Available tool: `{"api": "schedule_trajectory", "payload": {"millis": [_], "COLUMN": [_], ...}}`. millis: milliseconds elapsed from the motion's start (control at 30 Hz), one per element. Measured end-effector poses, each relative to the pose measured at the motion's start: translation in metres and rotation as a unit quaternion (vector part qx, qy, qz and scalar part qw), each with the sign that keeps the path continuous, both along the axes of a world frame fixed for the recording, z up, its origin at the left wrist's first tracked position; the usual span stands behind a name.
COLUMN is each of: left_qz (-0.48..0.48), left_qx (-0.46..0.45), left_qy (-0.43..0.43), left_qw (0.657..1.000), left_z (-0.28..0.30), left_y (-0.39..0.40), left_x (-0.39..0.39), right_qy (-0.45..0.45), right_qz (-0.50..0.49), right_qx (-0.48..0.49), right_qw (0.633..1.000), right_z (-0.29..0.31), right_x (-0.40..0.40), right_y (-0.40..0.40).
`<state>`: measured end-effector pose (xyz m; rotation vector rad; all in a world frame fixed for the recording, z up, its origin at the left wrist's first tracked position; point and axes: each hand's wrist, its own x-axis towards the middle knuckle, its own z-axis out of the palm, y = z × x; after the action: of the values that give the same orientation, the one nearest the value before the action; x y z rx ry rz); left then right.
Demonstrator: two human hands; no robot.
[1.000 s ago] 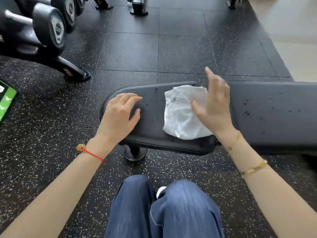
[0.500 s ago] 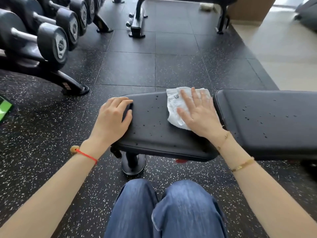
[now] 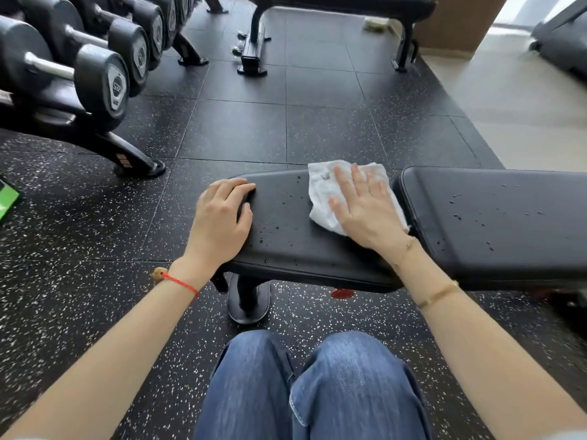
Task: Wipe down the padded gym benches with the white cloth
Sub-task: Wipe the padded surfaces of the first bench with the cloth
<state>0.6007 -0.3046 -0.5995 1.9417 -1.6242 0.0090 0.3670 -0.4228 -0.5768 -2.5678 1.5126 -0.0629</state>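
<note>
A black padded bench lies across the view in two parts: a seat pad [image 3: 286, 239] in the middle and a longer back pad [image 3: 495, 223] to the right, both dotted with water droplets. The white cloth [image 3: 320, 192] is spread on the far right part of the seat pad. My right hand [image 3: 365, 211] lies flat on the cloth with fingers spread, pressing it down. My left hand [image 3: 222, 217] rests over the seat pad's left end, fingers curled on its edge. The cloth's right part is hidden under my hand.
A dumbbell rack [image 3: 95, 74] stands at the far left, its foot [image 3: 139, 166] close to the bench. Another bench frame [image 3: 254, 42] stands farther back. The bench post and foot [image 3: 247, 300] stand just ahead of my knees [image 3: 311, 385]. A green object [image 3: 8, 201] lies at the left edge.
My right hand came down flat onto the cloth and pushed it toward the far right of the seat pad. The left hand kept its hold on the pad's end. The camera tilted up.
</note>
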Motion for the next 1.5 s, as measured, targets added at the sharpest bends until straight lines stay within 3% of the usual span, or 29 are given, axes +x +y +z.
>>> {"api": "schedule_trajectory", "payload": {"millis": [133, 233, 367, 467, 600, 733, 933, 1067, 1167, 1267, 1367, 1500], "left_qz": [0.001, 0.001, 0.001, 0.005, 0.016, 0.015, 0.004, 0.010, 0.030, 0.038, 0.051, 0.070], "left_qx": [0.001, -0.004, -0.015, -0.017, -0.014, -0.023, -0.001, -0.007, -0.022, -0.005, 0.005, 0.004], "left_qy": [0.003, 0.001, 0.011, 0.017, 0.041, 0.046, 0.037, 0.037, 0.024, 0.013, 0.016, 0.034], "left_qw": [1.000, 1.000, 1.000, 1.000, 0.999, 0.999, 0.999, 0.999, 0.999, 0.999, 0.999, 0.997], "left_z": [-0.001, -0.002, -0.002, -0.002, -0.002, -0.004, 0.000, 0.004, 0.003, 0.000, -0.001, 0.003], "left_y": [0.000, 0.000, 0.001, 0.001, 0.000, 0.000, -0.001, 0.014, 0.038, 0.059, 0.073, 0.083], "left_x": [0.000, 0.001, 0.000, 0.000, 0.001, 0.002, 0.002, 0.009, 0.023, 0.032, 0.034, 0.029], "right_qy": [-0.004, -0.007, 0.020, 0.015, -0.011, -0.002, 0.014, -0.009, -0.025, 0.014, 0.027, 0.002], "right_qz": [0.063, 0.118, 0.029, -0.030, 0.052, 0.112, -0.033, 0.077, 0.145, 0.129, 0.076, 0.154], "right_qx": [-0.021, -0.040, -0.018, 0.002, -0.003, -0.047, -0.002, -0.024, -0.040, -0.037, -0.025, -0.020], "right_qw": [0.998, 0.992, 0.999, 0.999, 0.999, 0.993, 0.999, 0.997, 0.988, 0.991, 0.996, 0.988], "right_z": [-0.002, -0.008, -0.005, 0.002, 0.001, -0.010, 0.000, -0.009, -0.013, -0.011, -0.002, -0.006], "right_x": [0.037, 0.015, -0.014, 0.021, 0.062, 0.027, 0.039, 0.076, 0.057, 0.047, 0.086, 0.128], "right_y": [0.017, 0.043, 0.024, 0.002, 0.017, 0.036, -0.007, 0.033, 0.061, 0.052, 0.039, 0.075]}}
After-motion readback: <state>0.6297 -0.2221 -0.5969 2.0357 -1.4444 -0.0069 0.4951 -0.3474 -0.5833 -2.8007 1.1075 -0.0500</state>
